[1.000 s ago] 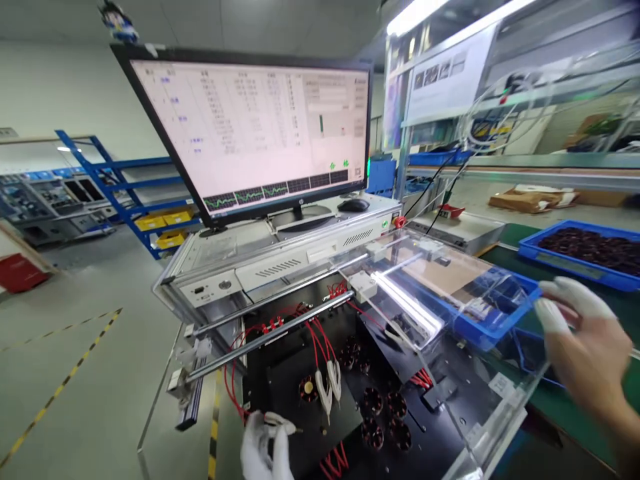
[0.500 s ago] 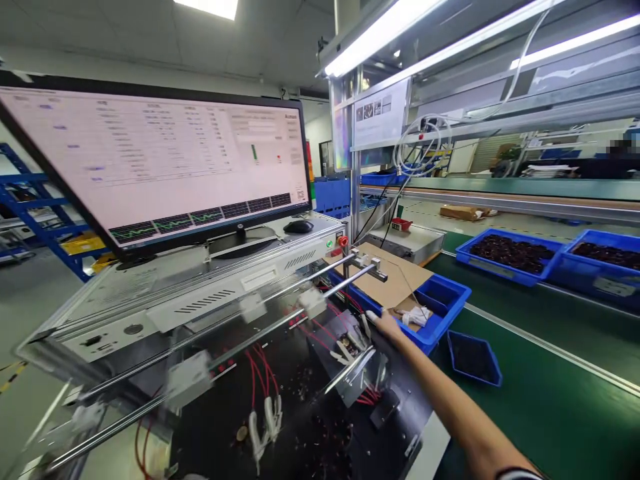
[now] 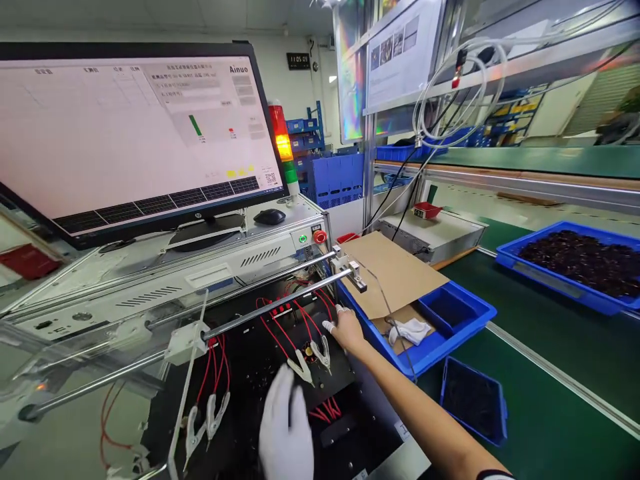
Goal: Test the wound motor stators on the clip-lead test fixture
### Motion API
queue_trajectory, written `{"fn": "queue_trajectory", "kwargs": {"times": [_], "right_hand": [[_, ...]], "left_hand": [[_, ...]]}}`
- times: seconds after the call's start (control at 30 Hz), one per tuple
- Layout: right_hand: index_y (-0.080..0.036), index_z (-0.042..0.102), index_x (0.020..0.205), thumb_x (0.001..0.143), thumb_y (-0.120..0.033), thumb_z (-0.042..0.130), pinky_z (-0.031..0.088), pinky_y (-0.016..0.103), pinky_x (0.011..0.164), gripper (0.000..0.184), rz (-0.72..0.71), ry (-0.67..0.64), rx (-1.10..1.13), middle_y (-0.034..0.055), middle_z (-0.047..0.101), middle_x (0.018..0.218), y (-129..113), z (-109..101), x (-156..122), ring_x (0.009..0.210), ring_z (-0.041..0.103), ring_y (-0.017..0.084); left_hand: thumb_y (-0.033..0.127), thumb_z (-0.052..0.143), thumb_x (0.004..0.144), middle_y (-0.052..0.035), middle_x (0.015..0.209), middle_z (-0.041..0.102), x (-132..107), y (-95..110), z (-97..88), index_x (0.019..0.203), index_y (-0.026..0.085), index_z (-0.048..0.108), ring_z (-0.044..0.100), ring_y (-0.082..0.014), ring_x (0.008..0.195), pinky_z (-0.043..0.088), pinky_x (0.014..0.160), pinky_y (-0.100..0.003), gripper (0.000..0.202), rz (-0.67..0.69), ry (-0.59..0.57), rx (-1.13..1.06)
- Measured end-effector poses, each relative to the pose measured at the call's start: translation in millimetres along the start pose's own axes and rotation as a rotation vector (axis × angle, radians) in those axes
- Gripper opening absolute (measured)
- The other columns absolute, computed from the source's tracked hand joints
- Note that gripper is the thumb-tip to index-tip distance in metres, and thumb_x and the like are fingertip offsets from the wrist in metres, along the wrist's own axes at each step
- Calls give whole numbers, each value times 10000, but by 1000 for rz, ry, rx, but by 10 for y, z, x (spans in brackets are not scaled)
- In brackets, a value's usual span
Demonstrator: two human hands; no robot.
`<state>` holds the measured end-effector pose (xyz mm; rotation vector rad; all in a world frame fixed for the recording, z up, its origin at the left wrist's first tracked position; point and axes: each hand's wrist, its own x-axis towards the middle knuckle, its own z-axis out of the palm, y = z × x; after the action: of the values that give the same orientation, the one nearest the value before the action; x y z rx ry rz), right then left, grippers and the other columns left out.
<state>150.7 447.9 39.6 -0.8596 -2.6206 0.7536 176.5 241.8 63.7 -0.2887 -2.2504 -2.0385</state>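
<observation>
My left hand [image 3: 287, 427], in a white glove and slightly blurred, is over the black test board [image 3: 250, 360] with its thumb apart from the fingers and nothing visible in it. Just beyond its fingertips is a white clip [image 3: 301, 369] on a red wire. Another white clip [image 3: 323, 353] stands beside a small round copper-coloured part [image 3: 309, 352]. At the board's right edge is my right hand [image 3: 349, 331], bare except for white fingertip covers; two fingertips are apart and I see nothing held. More white clips [image 3: 217, 413] are on the left.
A monitor [image 3: 145, 140] stands on the machine housing [image 3: 165, 287]. Metal rods [image 3: 280, 303] cross above the board. To the right are a blue bin [image 3: 440, 347] with cardboard [image 3: 395, 270] and a white glove [image 3: 411, 331], a small blue tray [image 3: 474, 400] and a bin of dark parts [image 3: 565, 230].
My gloved left hand has come into view over the board. The view has shifted, and my right hand appears farther left. The rows of text on the monitor are gone.
</observation>
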Motion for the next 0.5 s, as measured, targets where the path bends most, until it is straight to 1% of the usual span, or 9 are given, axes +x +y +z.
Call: {"fn": "queue_trajectory", "kwargs": {"times": [0.03, 0.07, 0.13, 0.2, 0.27, 0.33, 0.43, 0.5], "right_hand": [[-73, 479, 1199, 768, -432, 549, 367, 324, 871, 565, -52, 1, -14, 182, 551, 1126, -53, -9, -47, 1057, 496, 267], [-61, 446, 1235, 766, -436, 544, 368, 333, 877, 609, -89, -30, -14, 192, 539, 1145, -114, -3, -96, 1063, 496, 274], [-57, 422, 1258, 744, -439, 555, 403, 336, 830, 654, -110, -161, 2, 187, 571, 1095, -242, 38, -180, 1000, 541, 279], [-68, 411, 1267, 717, -399, 579, 431, 332, 769, 664, -114, -259, -8, 173, 602, 1033, -344, 85, -225, 931, 578, 278], [-80, 404, 1269, 709, -331, 582, 438, 329, 742, 639, -136, -279, -39, 166, 613, 1009, -384, 100, -220, 911, 590, 277], [-88, 433, 1237, 718, -276, 561, 440, 328, 724, 566, -132, -288, -62, 165, 622, 984, -337, 65, -177, 891, 600, 273], [-117, 513, 1132, 735, -242, 536, 437, 325, 712, 417, -69, -310, -80, 153, 631, 957, -128, -60, -86, 867, 606, 266], [-116, 520, 1122, 728, -223, 547, 434, 326, 716, 409, -31, -308, -102, 155, 625, 966, 25, -137, -44, 871, 601, 266]], "left_hand": [[358, 716, 625, -98, 1228, 490, 87, -19, 106, 1098, 224, 551, 333, -295, 1246, 235, 1078, -423, 519, -4, 19, 107], [338, 745, 582, -129, 1237, 478, 193, -61, 212, 1152, 202, 512, 334, -323, 1242, 239, 1063, -458, 631, -33, 29, 220], [320, 763, 544, -182, 1178, 511, 407, -196, 386, 1241, 166, 416, 441, -357, 1146, 326, 974, -510, 793, -136, 10, 380], [307, 746, 565, -181, 1060, 579, 558, -344, 480, 1260, 157, 382, 560, -328, 986, 408, 876, -486, 799, -214, -46, 399], [287, 726, 589, -157, 986, 614, 626, -450, 494, 1238, 167, 407, 600, -285, 906, 434, 846, -438, 733, -211, -52, 382], [249, 725, 585, -134, 966, 629, 647, -485, 455, 1220, 182, 430, 605, -254, 900, 435, 856, -400, 703, -205, -20, 354], [220, 698, 610, -119, 996, 629, 634, -430, 345, 1250, 202, 405, 604, -229, 911, 423, 885, -383, 704, -220, 6, 315], [238, 687, 627, -138, 1072, 599, 543, -377, 245, 1287, 211, 364, 590, -245, 954, 404, 912, -407, 735, -245, 15, 325]]}}
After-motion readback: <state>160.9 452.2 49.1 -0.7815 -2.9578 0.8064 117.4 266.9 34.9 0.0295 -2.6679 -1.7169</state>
